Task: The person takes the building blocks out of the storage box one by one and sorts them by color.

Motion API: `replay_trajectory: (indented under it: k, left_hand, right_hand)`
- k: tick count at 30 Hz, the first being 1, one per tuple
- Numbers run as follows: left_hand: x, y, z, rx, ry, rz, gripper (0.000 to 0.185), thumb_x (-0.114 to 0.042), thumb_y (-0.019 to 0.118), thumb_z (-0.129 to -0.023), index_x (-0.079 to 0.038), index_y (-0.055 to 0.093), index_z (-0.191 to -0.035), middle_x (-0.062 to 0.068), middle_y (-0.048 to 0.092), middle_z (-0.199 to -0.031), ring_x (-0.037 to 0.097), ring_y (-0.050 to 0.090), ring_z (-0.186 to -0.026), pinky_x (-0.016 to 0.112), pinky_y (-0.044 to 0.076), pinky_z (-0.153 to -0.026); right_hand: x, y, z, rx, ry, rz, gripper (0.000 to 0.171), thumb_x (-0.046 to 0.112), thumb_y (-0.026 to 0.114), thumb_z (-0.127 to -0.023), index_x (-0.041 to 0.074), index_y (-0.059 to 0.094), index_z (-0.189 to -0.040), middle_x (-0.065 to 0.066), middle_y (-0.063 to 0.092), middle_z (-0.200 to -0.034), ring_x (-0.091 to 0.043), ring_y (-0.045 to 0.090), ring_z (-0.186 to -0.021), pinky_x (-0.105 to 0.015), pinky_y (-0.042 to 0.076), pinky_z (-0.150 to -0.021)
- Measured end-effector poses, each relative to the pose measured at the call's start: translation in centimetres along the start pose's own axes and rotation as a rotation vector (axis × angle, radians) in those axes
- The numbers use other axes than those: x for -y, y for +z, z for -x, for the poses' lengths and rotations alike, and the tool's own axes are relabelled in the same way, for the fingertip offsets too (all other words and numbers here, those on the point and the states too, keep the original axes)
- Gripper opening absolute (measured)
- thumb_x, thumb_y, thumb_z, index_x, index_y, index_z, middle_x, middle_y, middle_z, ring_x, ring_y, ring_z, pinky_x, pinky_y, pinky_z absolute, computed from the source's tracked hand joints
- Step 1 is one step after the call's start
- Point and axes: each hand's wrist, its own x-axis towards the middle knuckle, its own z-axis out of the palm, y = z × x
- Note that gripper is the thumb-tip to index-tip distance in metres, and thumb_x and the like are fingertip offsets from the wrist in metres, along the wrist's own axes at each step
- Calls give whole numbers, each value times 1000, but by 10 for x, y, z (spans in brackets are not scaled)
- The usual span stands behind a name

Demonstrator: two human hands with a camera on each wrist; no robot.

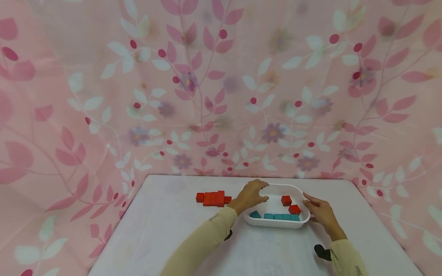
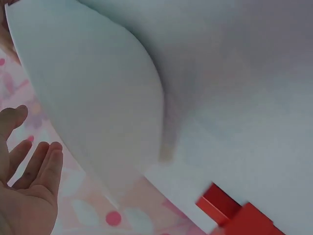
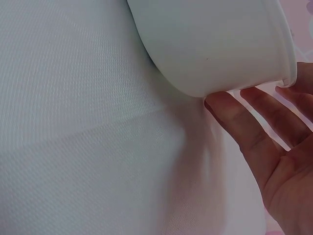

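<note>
White plastic makes up the oblong tray [image 1: 276,224], which sits on the table [image 1: 165,230] in the head view with its long axis running left to right, one short end toward each hand. The left hand [image 1: 249,196] arches over the tray's left end with fingers curved above the rim, apparently not clamped on it, while the right hand [image 1: 319,211] lies against the right end with relaxed fingers at the wall; both are about equally near. Inside, a row of teal blocks [image 1: 276,216] lines the near wall and two red blocks [image 1: 290,204] sit toward the right. A row of red blocks [image 1: 214,198] lies on the table just left of the tray. From the left wrist, the tray's outer wall [image 2: 98,107] bulges above the left hand [image 2: 27,191], whose fingers are loosely extended and apart from the wall, holding nothing. From the right wrist, the right hand [image 3: 274,147] has straight fingers, one fingertip touching the tray [image 3: 215,49] low on its curved wall, without curling round it.
</note>
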Motion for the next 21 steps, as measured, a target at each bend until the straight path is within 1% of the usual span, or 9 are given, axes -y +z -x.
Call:
replay_trajectory:
  k: [4, 6, 8, 11, 12, 14, 17, 19, 21]
  left_hand:
    - [-15, 16, -6, 20, 64, 7, 45, -28, 74, -88, -15, 63, -129, -2, 64, -117, 15, 60, -105, 18, 48, -88]
    - [-22, 22, -8, 29, 64, 15, 42, -27, 73, -89, -14, 64, -128, -1, 65, -117, 13, 59, -104, 18, 48, -88]
    - [-28, 29, -10, 34, 61, 14, 41, -28, 73, -89, -16, 65, -128, -2, 65, -119, 9, 57, -105, 20, 48, -90]
    - [-36, 35, -12, 55, 65, 29, 43, -30, 72, -90, -18, 63, -130, -7, 63, -125, 6, 54, -112, 23, 46, -96]
    - [-38, 37, -13, 66, 78, 23, 45, -31, 72, -90, -19, 62, -132, -8, 61, -128, 7, 53, -115, 25, 45, -98]
    - [-40, 39, -16, 90, 108, -9, 49, -33, 71, -90, -20, 58, -136, -9, 58, -133, 7, 50, -121, 26, 42, -102]
    - [-43, 42, -18, 129, 135, -74, 56, -37, 70, -91, -23, 52, -142, -9, 53, -138, 8, 46, -126, 26, 40, -104]
    - [-44, 42, -19, 153, 138, -109, 60, -39, 69, -90, -25, 48, -145, -8, 50, -139, 8, 45, -126, 25, 40, -104]
    - [-45, 44, -20, 180, 126, -123, 63, -43, 69, -90, -27, 46, -146, -8, 49, -140, 9, 44, -127, 26, 42, -102]
  right_hand:
    - [0, 0, -1, -4, 0, 1, 64, 43, 58, -97, 15, 34, -150, -30, 36, -147, -44, 47, -122, -38, 58, -77]
    - [-1, 0, -1, -3, 1, -1, 64, 43, 57, -97, 16, 34, -150, -30, 36, -147, -45, 47, -122, -39, 58, -77]
    - [-1, -1, -2, -1, 0, 2, 65, 44, 57, -97, 15, 34, -150, -30, 35, -147, -45, 47, -122, -39, 58, -77]
    - [-3, -2, -2, -3, -7, 3, 65, 44, 56, -97, 15, 34, -150, -30, 34, -148, -45, 48, -121, -39, 58, -77]
    - [-3, -2, -1, -5, -8, 2, 64, 45, 56, -97, 15, 34, -150, -30, 35, -148, -45, 48, -120, -39, 58, -77]
    - [-3, -2, -1, -8, -14, -5, 64, 45, 57, -97, 15, 35, -150, -30, 36, -147, -44, 50, -118, -39, 58, -76]
    - [-4, 0, -1, -7, -28, -13, 63, 44, 57, -97, 15, 37, -149, -29, 37, -147, -42, 53, -116, -38, 58, -75]
    - [-3, 0, -1, -5, -37, -14, 62, 43, 58, -97, 15, 37, -149, -29, 38, -146, -41, 54, -114, -37, 58, -75]
    - [-3, 0, -1, -6, -40, -11, 61, 42, 58, -97, 15, 38, -148, -28, 38, -146, -41, 54, -114, -37, 58, -74]
